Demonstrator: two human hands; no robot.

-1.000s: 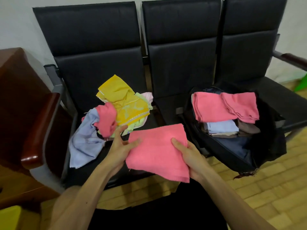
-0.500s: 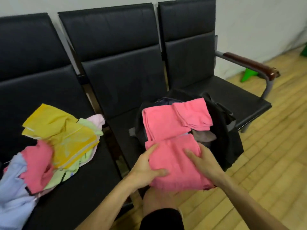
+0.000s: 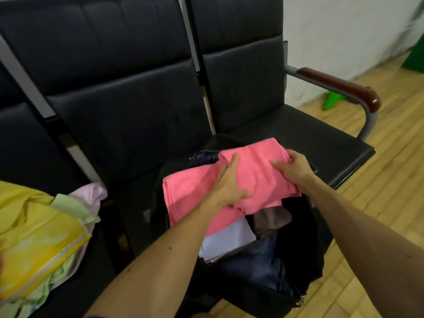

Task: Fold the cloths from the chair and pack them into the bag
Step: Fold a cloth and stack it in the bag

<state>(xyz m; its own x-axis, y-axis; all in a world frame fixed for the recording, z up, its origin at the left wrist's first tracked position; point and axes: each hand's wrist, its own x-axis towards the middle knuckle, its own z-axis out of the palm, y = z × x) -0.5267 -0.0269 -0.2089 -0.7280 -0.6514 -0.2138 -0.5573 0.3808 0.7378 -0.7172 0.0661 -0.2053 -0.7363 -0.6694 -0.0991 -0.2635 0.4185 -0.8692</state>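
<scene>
A plain pink cloth [image 3: 257, 175] is topping the black bag [image 3: 305, 255]; a brown cloth [image 3: 270, 219] and a lilac cloth [image 3: 229, 242] are showing beneath, a mottled yellow cloth [image 3: 39, 246] aside.

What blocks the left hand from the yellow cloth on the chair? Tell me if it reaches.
Probably yes. Nothing lies between: the yellow cloth sits uncovered atop the pile, off to the left. But the left hand holds the pink cloth at the bag and must let go.

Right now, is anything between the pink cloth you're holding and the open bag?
Nothing visible blocks it. The left hand and right hand hold the pink cloth over the open bag, directly on the packed cloths inside.
</scene>
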